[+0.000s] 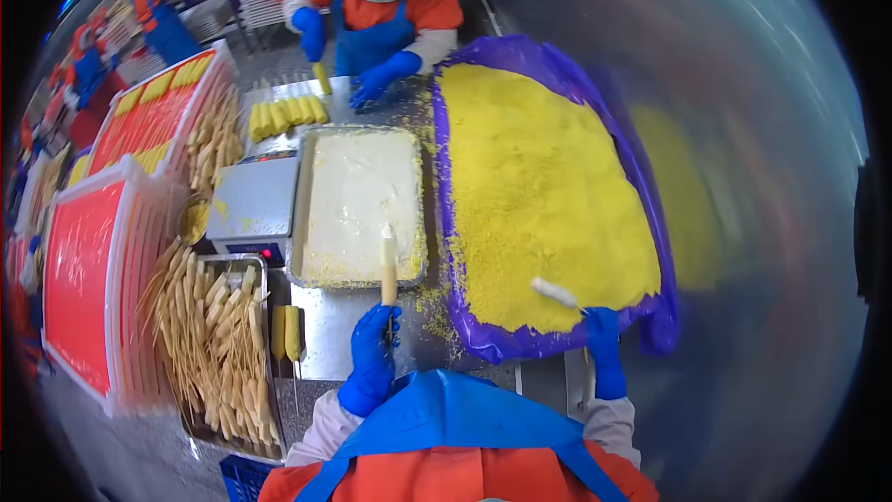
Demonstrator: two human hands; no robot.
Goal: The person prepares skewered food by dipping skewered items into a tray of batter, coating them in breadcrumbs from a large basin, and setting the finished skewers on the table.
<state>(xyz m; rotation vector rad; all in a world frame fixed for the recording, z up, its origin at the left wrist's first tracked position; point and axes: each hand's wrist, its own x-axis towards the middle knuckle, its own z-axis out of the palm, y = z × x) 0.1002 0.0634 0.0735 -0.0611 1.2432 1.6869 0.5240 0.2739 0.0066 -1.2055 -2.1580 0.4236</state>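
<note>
My left hand [373,353], in a blue glove, is closed round the handle of a spatula [388,265], whose pale tip lies over the tray of white batter [360,195]. In my right hand [604,349], also gloved in blue, is a thin stick with a white-coated piece [554,292] at its end. That piece is over the near part of the yellow crumbs [548,195], which are heaped on a purple sheet [664,302]. Two yellow-coated pieces [286,333] lie on the metal table left of my left hand.
A scale [253,200] stands left of the batter tray. Further left are a tray of pale sticks [218,344] and stacked red-and-white trays [88,270]. Across the table a co-worker [381,14] holds a yellow piece beside a row of yellow pieces [286,117].
</note>
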